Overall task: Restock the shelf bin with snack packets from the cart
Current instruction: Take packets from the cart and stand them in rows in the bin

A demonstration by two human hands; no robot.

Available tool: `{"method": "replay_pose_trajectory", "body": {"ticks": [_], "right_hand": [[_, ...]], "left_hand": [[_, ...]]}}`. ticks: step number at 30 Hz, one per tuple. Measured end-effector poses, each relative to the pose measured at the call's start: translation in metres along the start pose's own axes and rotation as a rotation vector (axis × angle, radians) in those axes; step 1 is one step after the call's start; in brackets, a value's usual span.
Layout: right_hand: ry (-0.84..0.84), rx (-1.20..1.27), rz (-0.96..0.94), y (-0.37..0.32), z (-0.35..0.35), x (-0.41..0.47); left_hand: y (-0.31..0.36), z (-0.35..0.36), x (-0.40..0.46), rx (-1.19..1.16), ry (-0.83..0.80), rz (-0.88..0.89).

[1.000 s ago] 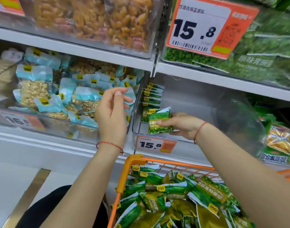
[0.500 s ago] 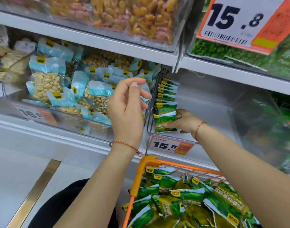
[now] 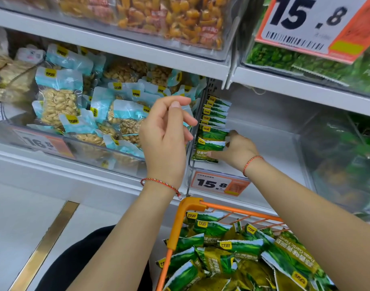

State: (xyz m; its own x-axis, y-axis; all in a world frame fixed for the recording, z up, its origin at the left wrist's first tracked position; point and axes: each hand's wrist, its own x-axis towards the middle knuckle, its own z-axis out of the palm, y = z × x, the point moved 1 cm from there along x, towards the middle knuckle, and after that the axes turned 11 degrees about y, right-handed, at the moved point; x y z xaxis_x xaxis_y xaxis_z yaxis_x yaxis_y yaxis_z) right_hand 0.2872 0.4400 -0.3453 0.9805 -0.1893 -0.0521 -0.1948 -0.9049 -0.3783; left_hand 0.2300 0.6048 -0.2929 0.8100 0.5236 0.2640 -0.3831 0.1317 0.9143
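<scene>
Nearest, the cart (image 3: 185,222) is seen heaped with green snack packets (image 3: 238,261), so restocking is judged early to midway. Beyond its orange corner, the right hand (image 3: 235,150) is curled round one packet (image 3: 209,149), which is being seated upright at the front left corner of the shelf bin (image 3: 270,143), against the row of packets (image 3: 216,114) already standing along the bin's left wall. The left hand (image 3: 167,135) is held up in front of the divider, fingers loosely bent, nothing grasped. Next move, as judged: packet let go square to the row, then another fetched from the cart. The price tag (image 3: 218,183) on the bin's front edge and the neighbouring bin of blue peanut packs (image 3: 60,101) are close by. The bin's right part is bare; nothing is seen blocking it.
</scene>
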Motion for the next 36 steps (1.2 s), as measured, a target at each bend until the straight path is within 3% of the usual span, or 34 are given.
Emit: {"method": "replay_pose_trajectory", "body": {"ticks": [7, 18, 28, 36], "right_hand": [[0.092, 0.035, -0.03, -0.0012, -0.0006, -0.0025], [0.019, -0.069, -0.181, -0.0066, 0.0007, -0.0043], [-0.105, -0.151, -0.181, -0.009, 0.0063, -0.0048], [-0.014, -0.194, -0.241, -0.0081, 0.0071, -0.0029]], "left_hand": [[-0.0005, -0.0018, -0.0002, 0.012, -0.017, -0.008], [-0.0003, -0.0012, -0.0007, 0.008, -0.055, -0.027], [-0.0008, 0.0002, -0.0018, 0.003, -0.06, -0.035], [-0.0021, 0.0005, -0.0023, 0.008, -0.066, -0.031]]}}
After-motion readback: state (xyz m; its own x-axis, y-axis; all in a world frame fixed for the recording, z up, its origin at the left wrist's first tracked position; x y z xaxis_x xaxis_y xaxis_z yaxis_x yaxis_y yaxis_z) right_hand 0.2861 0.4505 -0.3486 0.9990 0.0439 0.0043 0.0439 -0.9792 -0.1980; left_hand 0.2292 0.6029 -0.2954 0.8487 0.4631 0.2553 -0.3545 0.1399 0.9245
